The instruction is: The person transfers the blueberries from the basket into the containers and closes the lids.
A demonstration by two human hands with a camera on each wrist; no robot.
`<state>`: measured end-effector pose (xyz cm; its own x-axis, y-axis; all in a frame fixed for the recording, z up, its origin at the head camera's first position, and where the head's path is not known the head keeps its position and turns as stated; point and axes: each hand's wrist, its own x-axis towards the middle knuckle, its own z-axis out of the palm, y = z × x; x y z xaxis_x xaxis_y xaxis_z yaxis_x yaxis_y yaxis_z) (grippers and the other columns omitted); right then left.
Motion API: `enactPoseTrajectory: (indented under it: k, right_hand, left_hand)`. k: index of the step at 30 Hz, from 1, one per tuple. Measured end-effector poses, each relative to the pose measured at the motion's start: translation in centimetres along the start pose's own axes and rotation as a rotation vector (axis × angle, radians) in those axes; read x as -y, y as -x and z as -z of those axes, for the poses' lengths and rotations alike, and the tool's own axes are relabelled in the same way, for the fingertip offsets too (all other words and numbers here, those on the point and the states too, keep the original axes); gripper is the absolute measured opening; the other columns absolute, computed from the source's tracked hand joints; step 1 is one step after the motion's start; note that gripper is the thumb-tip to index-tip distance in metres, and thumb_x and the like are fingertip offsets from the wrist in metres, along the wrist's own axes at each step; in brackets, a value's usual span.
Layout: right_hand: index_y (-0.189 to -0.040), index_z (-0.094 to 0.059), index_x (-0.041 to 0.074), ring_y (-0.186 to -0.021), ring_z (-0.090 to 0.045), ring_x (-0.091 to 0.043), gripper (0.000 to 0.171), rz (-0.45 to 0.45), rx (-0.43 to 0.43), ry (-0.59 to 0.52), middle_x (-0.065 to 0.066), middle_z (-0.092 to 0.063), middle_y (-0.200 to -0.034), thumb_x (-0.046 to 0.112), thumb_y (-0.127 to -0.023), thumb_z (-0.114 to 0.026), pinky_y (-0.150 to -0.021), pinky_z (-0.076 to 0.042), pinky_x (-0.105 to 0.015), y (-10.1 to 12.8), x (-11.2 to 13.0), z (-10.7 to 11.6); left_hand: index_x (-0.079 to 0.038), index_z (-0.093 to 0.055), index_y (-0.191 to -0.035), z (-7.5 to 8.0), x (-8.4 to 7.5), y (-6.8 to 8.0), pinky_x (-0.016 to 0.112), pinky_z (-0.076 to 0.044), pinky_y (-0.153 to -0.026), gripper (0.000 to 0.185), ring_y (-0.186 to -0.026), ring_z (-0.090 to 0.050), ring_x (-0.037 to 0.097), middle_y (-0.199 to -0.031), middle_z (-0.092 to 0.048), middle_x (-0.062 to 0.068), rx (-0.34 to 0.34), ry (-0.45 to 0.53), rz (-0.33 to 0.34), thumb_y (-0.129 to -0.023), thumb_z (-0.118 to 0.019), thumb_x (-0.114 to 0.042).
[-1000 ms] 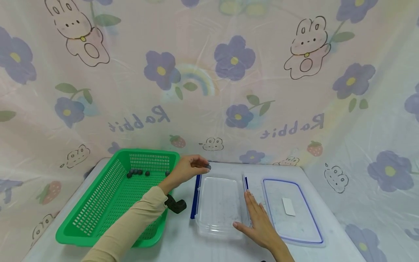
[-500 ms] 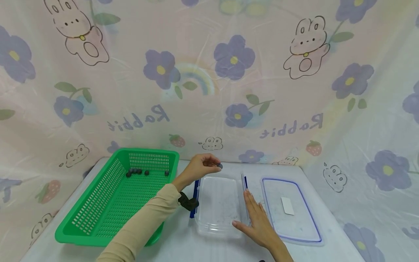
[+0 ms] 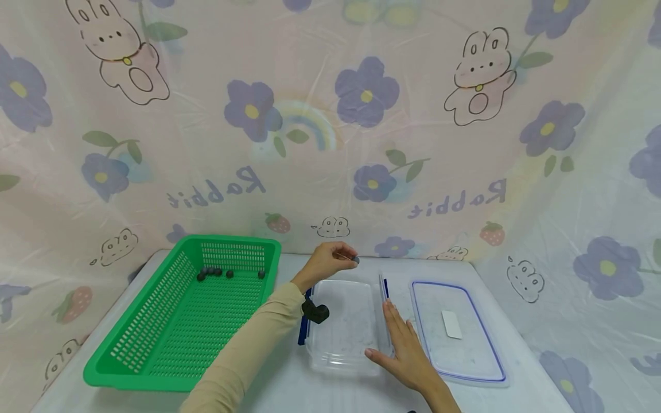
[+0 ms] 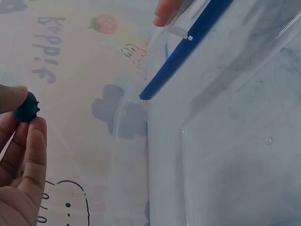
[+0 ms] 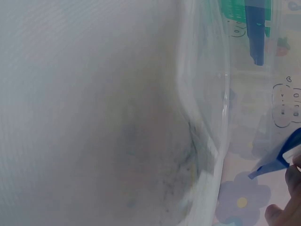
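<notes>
Left hand (image 3: 325, 262) pinches one dark berry (image 3: 356, 260) toward twelve o'clock of the clear box (image 3: 347, 332); only the left wrist view shows the berry's notched crown. Green basket (image 3: 191, 330), nine o'clock: several dark berries (image 3: 218, 272), toward one o'clock. Right hand (image 3: 407, 351), box's four o'clock: fingers straight. Blue-edged lid (image 3: 462, 358), three o'clock: white card (image 3: 451, 324) within its outline.

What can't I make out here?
Head: part of the clear container's left wall, behind the black wrist device.
Right wrist: most of the right hand, past right edge.
Head: any print on the white card, too small.
Head: a dark thing, cut by the bottom edge.
</notes>
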<state>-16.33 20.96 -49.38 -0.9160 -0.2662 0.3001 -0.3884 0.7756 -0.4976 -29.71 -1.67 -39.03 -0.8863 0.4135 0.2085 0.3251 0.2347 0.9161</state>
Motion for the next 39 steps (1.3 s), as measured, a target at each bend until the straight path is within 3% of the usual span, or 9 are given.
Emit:
enactPoseTrajectory:
  k: [8,17,26,39]
  right_hand:
    - [-0.155,-0.018,0.005,-0.143,-0.019,-0.034,0.097,-0.008,0.003,-0.002,-0.012,-0.017,-0.159,0.045,-0.084,-0.071,-0.104,-0.013,-0.070,0.0,0.0,-0.1]
    - [-0.155,-0.017,0.006,-0.143,-0.019,-0.031,0.098,0.022,-0.010,0.003,-0.012,-0.018,-0.159,0.044,-0.084,-0.072,-0.104,-0.014,-0.070,-0.1,-0.1,0.0]
    - [-0.153,-0.020,0.002,-0.143,-0.020,-0.031,0.096,0.054,-0.026,-0.010,-0.014,-0.019,-0.158,0.042,-0.083,-0.073,-0.103,-0.015,-0.070,0.1,-0.3,-0.2]
    - [-0.153,-0.020,0.002,-0.142,-0.022,-0.031,0.096,0.058,-0.030,-0.008,-0.015,-0.020,-0.158,0.043,-0.084,-0.072,-0.104,-0.016,-0.070,0.1,-0.2,-0.2]
  left_hand:
    - [-0.004,-0.070,-0.100,-1.6,1.3,-1.5,0.028,-0.053,-0.073,0.017,-0.083,-0.062,0.014,-0.091,-0.066,0.000,-0.002,-0.052,0.026,-0.084,-0.076,-0.005]
    - [-0.003,-0.070,-0.092,-3.7,2.5,-2.1,0.025,-0.052,-0.067,0.014,-0.077,-0.060,0.012,-0.083,-0.063,0.000,0.004,-0.096,0.038,-0.080,-0.076,0.000]
    - [-0.001,-0.069,-0.087,-5.2,3.9,-2.1,0.026,-0.047,-0.063,0.015,-0.070,-0.055,0.013,-0.075,-0.061,0.000,-0.056,-0.174,0.150,-0.075,-0.079,0.002]
    - [-0.002,-0.071,-0.088,-7.1,5.3,-1.5,0.028,-0.047,-0.066,0.018,-0.070,-0.056,0.012,-0.074,-0.061,-0.001,-0.085,-0.108,0.263,-0.074,-0.082,0.002]
